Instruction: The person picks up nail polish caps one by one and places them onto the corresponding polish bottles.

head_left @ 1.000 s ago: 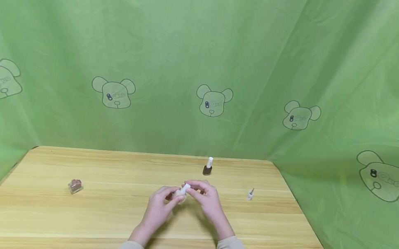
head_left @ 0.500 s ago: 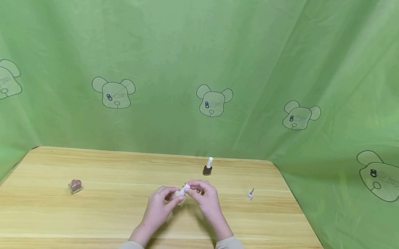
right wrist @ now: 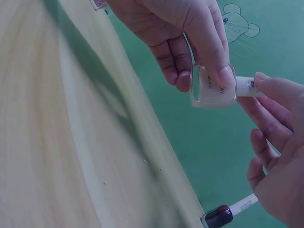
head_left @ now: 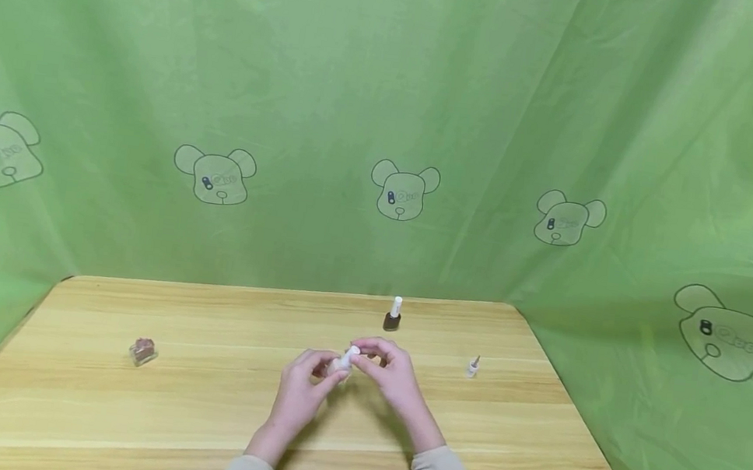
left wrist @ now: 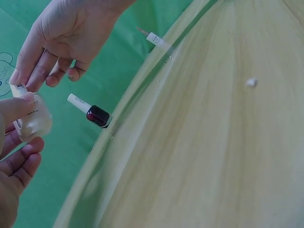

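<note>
My left hand [head_left: 298,388] grips a clear glass nail polish bottle [right wrist: 213,99] with pale, milky contents, above the middle of the table. Its white cap [right wrist: 243,86] is pinched between the thumb and fingers of my right hand [head_left: 394,378]. Cap and bottle are joined, tilted in the head view with the cap toward the upper right. In the left wrist view, the pale bottle [left wrist: 35,118] lies between the left thumb and fingers. Whether the cap is loose on the thread cannot be seen.
A dark red nail polish bottle [head_left: 392,321] with a white cap stands near the back edge. At right, a white cap [head_left: 472,369] stands with its brush upward. A glass bottle with dusty-pink contents [head_left: 142,351] sits at left on the wooden table [head_left: 183,431]. Green curtains [head_left: 322,103] enclose it.
My right fingers have shifted slightly on the cap, and its tilt differs a little. The left hand and bottle stay nearly in place.
</note>
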The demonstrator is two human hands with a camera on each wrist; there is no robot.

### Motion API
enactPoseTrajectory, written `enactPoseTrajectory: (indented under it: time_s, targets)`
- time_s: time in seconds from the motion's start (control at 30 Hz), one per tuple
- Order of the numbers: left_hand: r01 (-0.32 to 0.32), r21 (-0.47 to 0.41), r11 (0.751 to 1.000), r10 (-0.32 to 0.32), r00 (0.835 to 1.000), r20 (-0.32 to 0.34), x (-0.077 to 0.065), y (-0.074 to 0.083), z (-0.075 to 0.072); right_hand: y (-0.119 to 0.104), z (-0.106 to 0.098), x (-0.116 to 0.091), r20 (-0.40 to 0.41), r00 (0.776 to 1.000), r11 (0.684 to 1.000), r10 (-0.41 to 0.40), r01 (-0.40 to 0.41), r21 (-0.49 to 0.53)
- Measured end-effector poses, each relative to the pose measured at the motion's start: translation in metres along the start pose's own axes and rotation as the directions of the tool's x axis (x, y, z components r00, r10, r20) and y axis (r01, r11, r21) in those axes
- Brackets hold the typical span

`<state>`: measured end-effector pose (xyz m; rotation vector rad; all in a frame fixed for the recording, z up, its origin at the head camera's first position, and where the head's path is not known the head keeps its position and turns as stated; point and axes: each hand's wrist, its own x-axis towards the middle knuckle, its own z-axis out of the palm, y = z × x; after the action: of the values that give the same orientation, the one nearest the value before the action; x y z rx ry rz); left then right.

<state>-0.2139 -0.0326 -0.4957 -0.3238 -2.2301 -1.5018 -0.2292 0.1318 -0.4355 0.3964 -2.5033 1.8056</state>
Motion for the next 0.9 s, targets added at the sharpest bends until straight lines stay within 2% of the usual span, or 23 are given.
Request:
enactPoseTrajectory:
  time_s: [0.33, 0.57, 0.9]
  targets:
    - [0.026, -0.027, 0.999, -0.026, 1.0, -0.017, 0.004, 0.003, 0.001, -0.004, -0.021, 0.001, -0.015, 0.995, 0.995, -0.094, 0.094, -0.041]
    - [0.049, -0.034, 0.998, -0.049, 0.999, -0.013, 0.007, 0.005, 0.002, -0.009, -0.04, 0.0, -0.077, 0.987, 0.988, -0.141, 0.136, -0.068]
    - [0.037, -0.027, 0.999, -0.037, 0.999, 0.0, 0.025, 0.004, 0.002, -0.013, -0.069, -0.001, -0.2, 0.973, 0.993, -0.117, 0.108, -0.055]
